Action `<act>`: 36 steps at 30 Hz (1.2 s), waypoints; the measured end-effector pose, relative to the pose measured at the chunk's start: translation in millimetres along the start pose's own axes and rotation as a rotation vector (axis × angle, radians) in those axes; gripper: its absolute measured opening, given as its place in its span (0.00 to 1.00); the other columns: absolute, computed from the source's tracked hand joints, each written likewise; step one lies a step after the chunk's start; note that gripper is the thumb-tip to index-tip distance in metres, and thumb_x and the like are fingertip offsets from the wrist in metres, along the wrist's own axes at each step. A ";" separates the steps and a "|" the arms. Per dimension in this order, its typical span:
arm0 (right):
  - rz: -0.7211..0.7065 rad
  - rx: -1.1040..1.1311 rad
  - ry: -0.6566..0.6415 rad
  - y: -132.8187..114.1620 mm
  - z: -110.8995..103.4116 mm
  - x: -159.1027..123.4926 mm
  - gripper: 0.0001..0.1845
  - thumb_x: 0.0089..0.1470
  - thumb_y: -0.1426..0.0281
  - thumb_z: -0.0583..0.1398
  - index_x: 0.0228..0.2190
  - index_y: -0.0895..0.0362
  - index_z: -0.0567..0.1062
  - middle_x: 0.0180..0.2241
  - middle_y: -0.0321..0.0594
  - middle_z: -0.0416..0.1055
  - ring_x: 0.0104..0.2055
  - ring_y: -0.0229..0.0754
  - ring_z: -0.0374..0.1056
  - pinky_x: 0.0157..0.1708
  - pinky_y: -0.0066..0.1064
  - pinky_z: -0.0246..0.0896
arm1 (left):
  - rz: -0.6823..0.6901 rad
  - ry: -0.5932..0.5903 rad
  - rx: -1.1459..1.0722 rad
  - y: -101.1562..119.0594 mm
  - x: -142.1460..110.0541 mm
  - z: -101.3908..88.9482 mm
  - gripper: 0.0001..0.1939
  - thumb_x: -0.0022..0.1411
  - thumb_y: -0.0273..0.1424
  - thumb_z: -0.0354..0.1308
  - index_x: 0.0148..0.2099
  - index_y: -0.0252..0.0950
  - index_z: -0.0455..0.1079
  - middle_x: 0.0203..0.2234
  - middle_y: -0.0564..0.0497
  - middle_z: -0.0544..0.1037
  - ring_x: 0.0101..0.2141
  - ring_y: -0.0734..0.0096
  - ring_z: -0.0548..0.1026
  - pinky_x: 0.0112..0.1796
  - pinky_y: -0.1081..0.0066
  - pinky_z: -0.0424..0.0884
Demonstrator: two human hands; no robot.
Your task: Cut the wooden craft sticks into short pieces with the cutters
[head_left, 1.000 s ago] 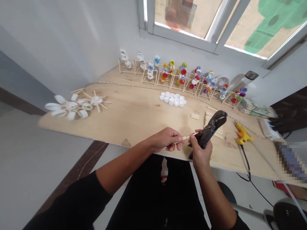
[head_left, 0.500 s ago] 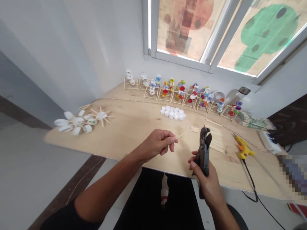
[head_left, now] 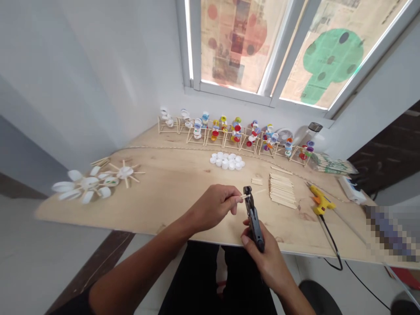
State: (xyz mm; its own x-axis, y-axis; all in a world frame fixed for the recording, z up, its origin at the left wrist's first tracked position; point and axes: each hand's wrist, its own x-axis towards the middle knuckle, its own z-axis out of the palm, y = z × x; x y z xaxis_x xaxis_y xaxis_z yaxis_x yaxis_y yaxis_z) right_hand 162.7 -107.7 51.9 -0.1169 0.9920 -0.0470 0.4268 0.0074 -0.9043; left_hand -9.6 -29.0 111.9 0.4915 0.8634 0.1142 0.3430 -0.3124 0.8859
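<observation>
My left hand [head_left: 215,204] pinches a thin wooden stick [head_left: 254,193] between thumb and fingers, over the near part of the plywood board [head_left: 170,183]. My right hand [head_left: 265,258] is wrapped round the handles of black cutting pliers [head_left: 253,216], held upright. The pliers' jaws sit on the stick just beyond my left fingertips. A row of cut wooden sticks [head_left: 281,190] lies on the board just past the pliers, with a few short stick pieces [head_left: 257,181] beside it.
A cluster of white bottle caps [head_left: 227,160] lies mid-board. Stick frames with coloured caps [head_left: 236,133] line the back by the window. White spoon-and-stick wheels [head_left: 93,181] sit at the left. A yellow glue gun [head_left: 320,202] with its cord and a power strip [head_left: 351,189] lie at the right.
The pliers swung from tilted right to upright and came left onto the stick. Both hands drew closer to the board's near edge, and the view tilted up.
</observation>
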 end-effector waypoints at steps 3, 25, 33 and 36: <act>0.001 0.019 0.001 2.8 1.4 1.6 0.15 0.53 0.64 0.54 0.42 0.56 0.65 0.30 0.36 0.67 0.33 0.40 0.64 0.34 0.30 0.58 | 0.017 -0.030 0.099 2.9 4.2 0.3 0.13 0.57 0.28 0.47 0.23 0.34 0.67 0.16 0.57 0.70 0.18 0.81 0.64 0.23 0.79 0.58; 0.019 -0.004 0.063 11.4 11.2 9.0 0.15 0.53 0.62 0.54 0.40 0.57 0.67 0.25 0.33 0.65 0.26 0.38 0.62 0.28 0.28 0.57 | -0.030 -0.174 0.124 1.6 18.6 -7.6 0.13 0.55 0.30 0.49 0.21 0.33 0.67 0.11 0.58 0.66 0.16 0.80 0.63 0.23 0.78 0.58; -0.022 -0.131 0.129 14.1 13.4 13.1 0.13 0.52 0.62 0.54 0.36 0.58 0.69 0.25 0.35 0.67 0.25 0.38 0.62 0.26 0.28 0.56 | -0.059 -0.233 0.093 -5.8 23.3 -9.9 0.12 0.55 0.32 0.48 0.24 0.32 0.68 0.15 0.56 0.70 0.16 0.81 0.62 0.20 0.78 0.56; -0.055 -0.151 0.154 11.9 15.3 15.3 0.12 0.53 0.62 0.53 0.33 0.58 0.69 0.22 0.34 0.65 0.23 0.37 0.60 0.25 0.27 0.54 | -0.032 -0.219 0.095 -6.4 25.1 -11.3 0.12 0.55 0.32 0.48 0.24 0.33 0.67 0.14 0.56 0.69 0.16 0.81 0.62 0.21 0.79 0.56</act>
State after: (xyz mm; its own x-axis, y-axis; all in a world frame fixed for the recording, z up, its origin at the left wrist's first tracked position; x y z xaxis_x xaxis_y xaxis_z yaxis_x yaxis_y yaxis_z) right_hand 152.3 -94.4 33.9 -0.0105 0.9970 0.0762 0.5540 0.0693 -0.8296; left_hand -8.5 -0.8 114.2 0.6375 0.7701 -0.0225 0.4295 -0.3310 0.8403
